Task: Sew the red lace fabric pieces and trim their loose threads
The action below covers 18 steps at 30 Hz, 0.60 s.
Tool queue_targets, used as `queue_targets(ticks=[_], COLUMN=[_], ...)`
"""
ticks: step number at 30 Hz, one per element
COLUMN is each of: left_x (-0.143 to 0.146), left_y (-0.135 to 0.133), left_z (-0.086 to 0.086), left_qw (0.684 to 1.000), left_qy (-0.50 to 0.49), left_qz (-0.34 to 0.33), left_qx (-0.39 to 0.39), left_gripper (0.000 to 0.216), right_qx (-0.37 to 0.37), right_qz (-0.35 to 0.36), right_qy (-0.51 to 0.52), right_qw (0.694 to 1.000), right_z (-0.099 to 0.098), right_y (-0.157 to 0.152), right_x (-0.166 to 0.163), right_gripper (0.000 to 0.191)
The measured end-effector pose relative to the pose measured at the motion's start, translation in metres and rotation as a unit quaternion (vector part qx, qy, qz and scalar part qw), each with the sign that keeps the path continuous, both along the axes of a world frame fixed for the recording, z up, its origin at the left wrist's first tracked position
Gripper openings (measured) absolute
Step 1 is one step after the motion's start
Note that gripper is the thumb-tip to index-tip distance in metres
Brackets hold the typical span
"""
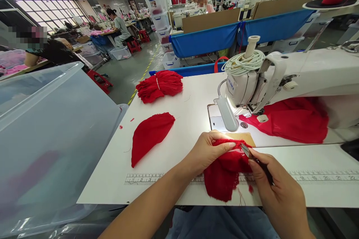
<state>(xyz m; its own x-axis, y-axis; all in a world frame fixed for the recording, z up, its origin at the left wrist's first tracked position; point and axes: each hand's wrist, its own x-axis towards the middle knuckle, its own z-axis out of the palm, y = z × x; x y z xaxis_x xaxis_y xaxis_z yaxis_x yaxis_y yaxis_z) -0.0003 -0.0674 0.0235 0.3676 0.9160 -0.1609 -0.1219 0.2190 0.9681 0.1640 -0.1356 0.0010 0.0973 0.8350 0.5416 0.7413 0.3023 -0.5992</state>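
Observation:
My left hand [209, 149] pinches the top edge of a red lace fabric piece [224, 173] that lies at the front of the white sewing table [174, 119]. My right hand [276, 188] is closed on a small metal thread snipper [254, 157], whose tip touches the fabric's upper right edge. Just behind stands the white sewing machine [280, 78], with more red fabric [297, 119] under its arm.
A curved red fabric piece [150, 134] lies left of my hands, and a tied bundle of red pieces [159, 86] sits further back. A large clear plastic bin [47, 134] stands at the left. Other workers sit at tables beyond an aisle.

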Motion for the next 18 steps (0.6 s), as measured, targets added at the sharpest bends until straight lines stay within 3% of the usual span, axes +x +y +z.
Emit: queue_targets(ticks=[18], left_x=[0.0], left_y=[-0.0016], left_z=[0.001], left_qw=[0.997], left_qy=[-0.042], left_qz=[-0.029], left_qx=[-0.056], left_gripper=[0.031], right_qx=[-0.007], right_qz=[0.023], right_qy=[0.0], right_qw=[1.0], right_z=[0.005], right_y=[-0.0013], right_x=[-0.0014], right_gripper=[0.019])
